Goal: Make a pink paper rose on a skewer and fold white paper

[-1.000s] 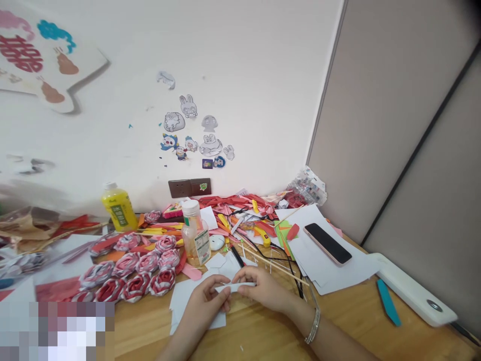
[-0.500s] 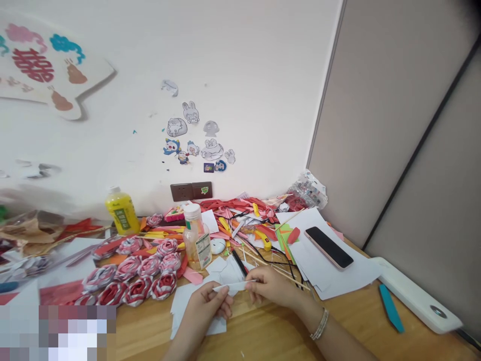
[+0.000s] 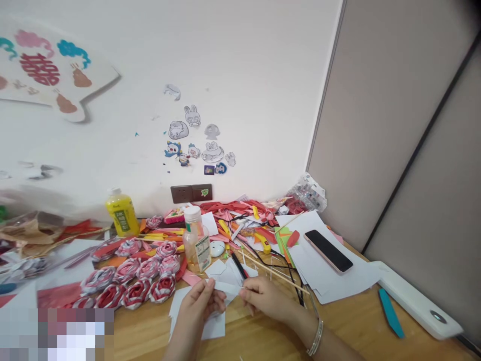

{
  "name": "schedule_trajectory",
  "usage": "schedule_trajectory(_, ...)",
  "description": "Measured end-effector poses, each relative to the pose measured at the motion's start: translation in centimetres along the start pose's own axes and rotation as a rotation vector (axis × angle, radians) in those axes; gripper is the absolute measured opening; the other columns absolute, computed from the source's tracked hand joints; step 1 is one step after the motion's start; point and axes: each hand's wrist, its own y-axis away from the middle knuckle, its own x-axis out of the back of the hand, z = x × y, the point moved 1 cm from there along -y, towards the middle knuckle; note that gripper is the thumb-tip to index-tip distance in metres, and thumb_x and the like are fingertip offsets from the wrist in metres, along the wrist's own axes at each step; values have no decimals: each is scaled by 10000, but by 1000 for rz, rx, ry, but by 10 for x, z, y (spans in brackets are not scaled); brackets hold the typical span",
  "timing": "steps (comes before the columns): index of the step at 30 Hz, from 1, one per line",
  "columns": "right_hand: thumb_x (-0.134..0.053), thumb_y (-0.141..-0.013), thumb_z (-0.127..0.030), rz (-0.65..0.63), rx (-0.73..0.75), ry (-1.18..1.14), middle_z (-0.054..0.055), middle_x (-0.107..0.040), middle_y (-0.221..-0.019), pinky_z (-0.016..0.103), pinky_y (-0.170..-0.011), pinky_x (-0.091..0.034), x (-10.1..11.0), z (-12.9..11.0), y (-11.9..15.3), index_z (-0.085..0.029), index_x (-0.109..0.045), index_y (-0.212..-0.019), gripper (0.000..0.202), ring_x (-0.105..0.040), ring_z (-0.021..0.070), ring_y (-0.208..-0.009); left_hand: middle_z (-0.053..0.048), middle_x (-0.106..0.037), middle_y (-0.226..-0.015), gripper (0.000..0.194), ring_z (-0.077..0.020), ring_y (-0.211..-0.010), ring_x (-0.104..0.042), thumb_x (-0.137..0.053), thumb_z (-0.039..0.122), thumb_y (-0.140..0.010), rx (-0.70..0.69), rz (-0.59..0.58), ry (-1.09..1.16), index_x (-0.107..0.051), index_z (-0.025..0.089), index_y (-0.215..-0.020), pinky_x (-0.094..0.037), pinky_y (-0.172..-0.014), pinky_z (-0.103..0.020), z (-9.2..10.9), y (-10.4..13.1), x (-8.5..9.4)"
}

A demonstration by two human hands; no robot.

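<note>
A folded strip of white paper spans the gap between my hands, low in the middle of the view. My left hand pinches its left part between thumb and fingers. At the strip's right end, my right hand is closed with thumb and forefinger together; the fingertips are partly hidden. Under and beside my left hand lie white paper sheets. Just beyond the strip, a black pen rests on more white paper pieces.
Rolled paper roses sit at left, near a yellow bottle and a clear jar. Coloured strips pile along the wall. Wooden sticks, a phone on white sheets, and a teal cutter lie at right.
My left hand has shifted slightly left and up, and my right hand slightly left. The paper strip now shows a broader face between them. The camera view has tilted a little.
</note>
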Motion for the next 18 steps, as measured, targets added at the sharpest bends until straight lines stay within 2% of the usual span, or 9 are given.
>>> schedule_trajectory(5,-401,-869,-422,-15,57,-40,-43,-466,-489,173,-490,-344,-16,-10,2,-151,-493,-601,393,-441,77,-466,11,-609,-388,406,-114,-361,-532,-717,516,-540,22,-25,-63,-557,148,-475,-417,-421,-213,-10,4,-9)
schedule_trajectory(8,-391,-872,-437,-50,65,-52,-44,-447,-485,170,-473,-326,-18,-13,4,-151,-489,-598,408,-424,75,-463,1,-607,-393,425,-125,-368,-540,-675,539,-585,18,-55,-67,-563,147,-465,-417,-426,-221,-11,6,-10)
schedule_trajectory(12,-410,-853,-462,-73,28,-84,-50,-425,-474,168,-436,-295,-19,-13,5,-153,-486,-594,411,-401,69,-440,5,-600,-420,470,-123,-355,-514,-549,589,-684,7,-93,-30,-561,158,-496,-402,-400,-229,-8,9,-7)
schedule_trajectory(18,-398,-858,-446,-107,26,-86,-51,-430,-481,170,-458,-307,-23,-14,5,-153,-486,-577,416,-398,64,-444,-4,-584,-415,482,-125,-369,-511,-514,574,-720,-40,-87,-59,-561,147,-500,-394,-392,-224,-11,4,5)
